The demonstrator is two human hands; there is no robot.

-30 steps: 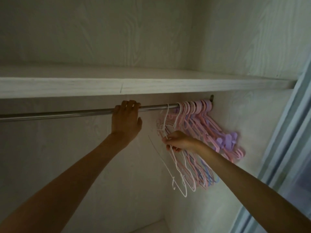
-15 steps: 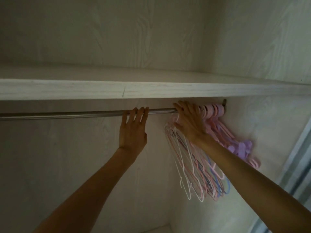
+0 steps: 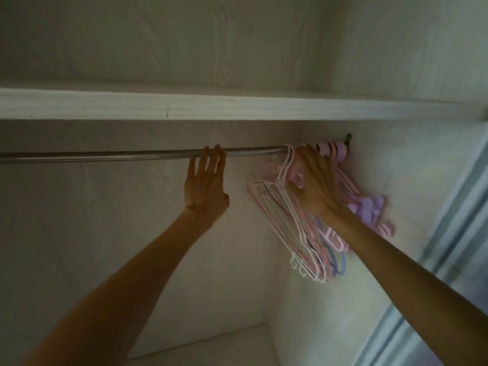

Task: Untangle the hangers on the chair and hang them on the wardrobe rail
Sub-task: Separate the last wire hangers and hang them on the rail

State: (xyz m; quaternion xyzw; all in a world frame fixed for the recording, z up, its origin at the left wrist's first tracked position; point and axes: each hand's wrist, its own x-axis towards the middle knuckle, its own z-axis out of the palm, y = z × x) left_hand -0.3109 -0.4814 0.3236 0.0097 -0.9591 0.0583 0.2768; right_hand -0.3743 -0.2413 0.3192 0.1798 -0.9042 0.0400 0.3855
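Note:
A metal wardrobe rail [image 3: 105,155] runs across the view under a white shelf. At its right end hangs a bunch of thin hangers [image 3: 295,233] in white, pink and blue, with thicker pink and purple hangers [image 3: 369,207] behind them against the side wall. My left hand [image 3: 204,183] rests on the rail with its fingers hooked over the top, holding no hanger. My right hand [image 3: 315,183] presses flat against the hanging bunch just below the rail, fingers spread near the hooks, covering part of the bunch. The chair is out of view.
A white shelf [image 3: 237,108] sits close above the rail. The wardrobe's right side wall [image 3: 396,167] is just behind the hangers, and a sliding door frame [image 3: 454,220] stands at the far right. The rail left of my left hand carries nothing.
My right hand rose from gripping a white hanger's lower part to the hooks at the rail, then pressed against the bunch. My left hand stayed on the rail.

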